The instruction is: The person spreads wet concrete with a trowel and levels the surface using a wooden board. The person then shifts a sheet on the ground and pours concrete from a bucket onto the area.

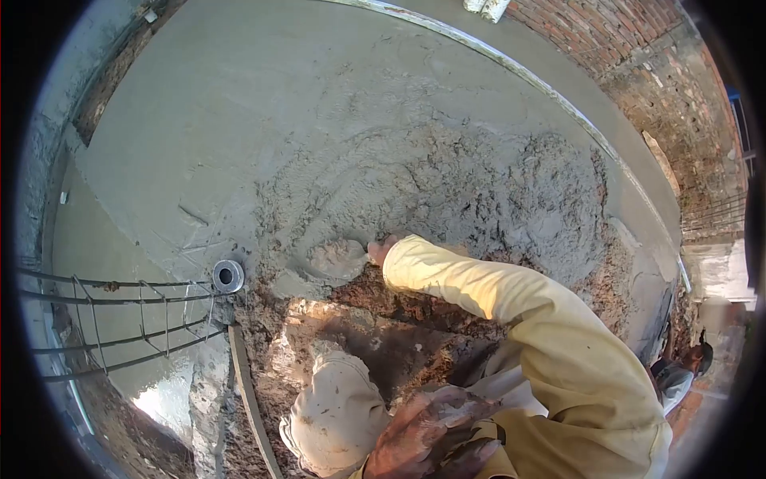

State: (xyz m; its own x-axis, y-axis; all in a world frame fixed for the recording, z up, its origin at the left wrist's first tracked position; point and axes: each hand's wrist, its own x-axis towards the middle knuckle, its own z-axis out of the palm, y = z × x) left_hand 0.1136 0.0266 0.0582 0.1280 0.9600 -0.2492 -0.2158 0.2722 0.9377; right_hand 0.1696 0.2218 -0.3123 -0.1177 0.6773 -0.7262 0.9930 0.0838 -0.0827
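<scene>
My right hand (384, 250), at the end of a stretched yellow sleeve, is closed around the handle end of a trowel (335, 259). Its blade is coated with wet grey mortar and lies low over the rough edge of the fresh concrete (447, 176). The handle itself is hidden inside my fist. Close to my body, my left hand (427, 431) is smeared with cement, its fingers loosely stretched out with nothing visible in them. Beside it is a beige, mud-spotted trouser knee (339, 415).
On the left, a steel rebar cage (120, 319) juts in beside a grey pipe end (228, 276). A wooden strip (251, 399) stands below it. A long pale straightedge (511, 64) crosses the smoothed concrete. Brick walls (590, 32) rise at upper right; another person (678, 375) is at far right.
</scene>
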